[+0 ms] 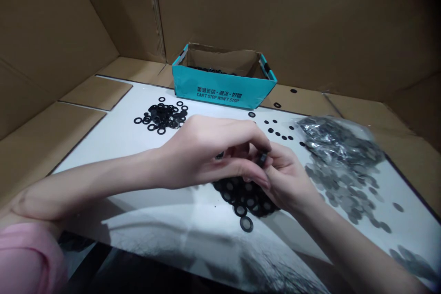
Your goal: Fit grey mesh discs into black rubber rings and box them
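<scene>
Loose black rings at left, centres open, apparently undone. Left hand (206,147) pinches small black piece (262,160) with right hand (287,177), above grey-centred black rings (248,197), seemingly done. Right: flat translucent grey discs (344,186), plenty left.

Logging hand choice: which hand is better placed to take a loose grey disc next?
Probably the right hand: it is nearer the grey discs, while the left hand is farther off. A small dark piece shows where both hands meet, though.

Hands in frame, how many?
2: left hand and right hand, fingertips meeting around a small black piece above a pile of black rings. No other hands visible.
</scene>
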Tool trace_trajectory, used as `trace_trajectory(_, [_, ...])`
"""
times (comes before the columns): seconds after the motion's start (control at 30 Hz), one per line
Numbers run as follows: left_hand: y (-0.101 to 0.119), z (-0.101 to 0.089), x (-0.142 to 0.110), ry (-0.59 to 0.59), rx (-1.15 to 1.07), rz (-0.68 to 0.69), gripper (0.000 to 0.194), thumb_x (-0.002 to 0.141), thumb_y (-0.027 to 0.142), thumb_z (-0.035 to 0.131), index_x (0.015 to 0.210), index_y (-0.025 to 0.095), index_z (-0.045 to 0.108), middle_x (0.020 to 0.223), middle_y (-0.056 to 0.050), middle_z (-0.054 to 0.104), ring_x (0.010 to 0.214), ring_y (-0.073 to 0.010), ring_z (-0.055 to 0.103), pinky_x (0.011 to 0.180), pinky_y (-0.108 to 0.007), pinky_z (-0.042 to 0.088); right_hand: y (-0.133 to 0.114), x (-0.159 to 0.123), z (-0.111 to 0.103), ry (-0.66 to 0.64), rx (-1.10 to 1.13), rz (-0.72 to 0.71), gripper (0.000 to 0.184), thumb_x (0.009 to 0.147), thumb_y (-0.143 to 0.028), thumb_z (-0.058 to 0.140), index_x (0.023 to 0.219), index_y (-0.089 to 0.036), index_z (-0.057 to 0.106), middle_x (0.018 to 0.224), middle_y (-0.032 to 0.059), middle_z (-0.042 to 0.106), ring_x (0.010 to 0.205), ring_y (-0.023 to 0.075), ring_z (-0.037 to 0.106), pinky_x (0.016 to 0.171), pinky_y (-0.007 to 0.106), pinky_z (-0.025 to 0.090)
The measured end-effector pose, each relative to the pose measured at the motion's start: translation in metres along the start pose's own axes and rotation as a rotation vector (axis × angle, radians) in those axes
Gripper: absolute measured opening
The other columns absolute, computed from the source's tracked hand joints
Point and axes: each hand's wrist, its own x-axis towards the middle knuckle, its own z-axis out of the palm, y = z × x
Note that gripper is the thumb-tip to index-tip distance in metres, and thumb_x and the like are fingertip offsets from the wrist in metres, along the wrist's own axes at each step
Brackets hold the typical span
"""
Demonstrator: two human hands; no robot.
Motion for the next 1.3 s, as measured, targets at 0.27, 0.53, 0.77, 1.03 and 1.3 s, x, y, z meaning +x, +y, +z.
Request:
trace_trajectory(0.27, [-0.002,0.004,-0.002,0.024,0.128,0.019,0.015,0.081,0.027,0.071,0.085,0.014,0.063,0.075,0.003,0.070,0.060,-0.0037,0.060,0.056,-0.012,0.042,0.004,-0.002,-0.003,0.038,-0.087,-0.015,0.023,0.086,-0.045,0.060,0.083,-0.024,0.068,0.071,-0.0006,0.061,0.062,0.0107,0.054,0.057,0.023,0.043])
trace_trajectory(0.53, [-0.005,0.003,-0.004,0.048,0.172,0.084,0.022,0.082,0.036,0.069,0.088,0.016,0.063,0.073,0.004,0.069,0.060,-0.0049,0.059,0.058,-0.014,0.041,-0.010,0.001,0.003,0.023,-0.316,-0.063,0.029,0.088,-0.047,0.055,0.082,-0.020,0.063,0.073,0.0011,0.063,0.066,0.0122,0.058,0.058,0.023,0.046])
trace_trajectory(0.77, [-0.019,-0.001,-0.003,0.045,0.249,0.128,0.037,0.084,0.049,0.062,0.098,0.016,0.062,0.075,0.001,0.068,0.064,-0.0082,0.062,0.063,-0.017,0.044,-0.026,0.001,-0.007,0.088,-0.674,-0.028,0.024,0.090,-0.041,0.053,0.077,-0.020,0.059,0.067,0.0008,0.060,0.062,0.0131,0.054,0.056,0.025,0.043])
trace_trajectory(1.03, [-0.057,-0.069,-0.001,-0.238,0.381,-0.290,0.028,0.086,0.042,0.061,0.094,0.016,0.067,0.069,-0.002,0.067,0.061,-0.0114,0.059,0.059,-0.022,0.039,-0.037,-0.002,-0.048,-0.096,-1.070,0.398,0.043,0.089,-0.050,0.044,0.059,-0.020,0.045,0.057,-0.0019,0.041,0.055,0.0113,0.039,0.049,0.026,0.030])
trace_trajectory(1.3, [-0.109,-0.102,-0.026,-0.445,0.611,-0.680,0.041,0.081,0.059,0.053,0.091,0.024,0.070,0.085,-0.004,0.072,0.066,-0.0192,0.062,0.063,-0.028,0.040,-0.042,-0.019,-0.058,0.143,-1.085,0.205,0.044,0.092,-0.049,0.043,0.058,-0.021,0.045,0.052,-0.0026,0.037,0.050,0.0108,0.036,0.045,0.026,0.027])
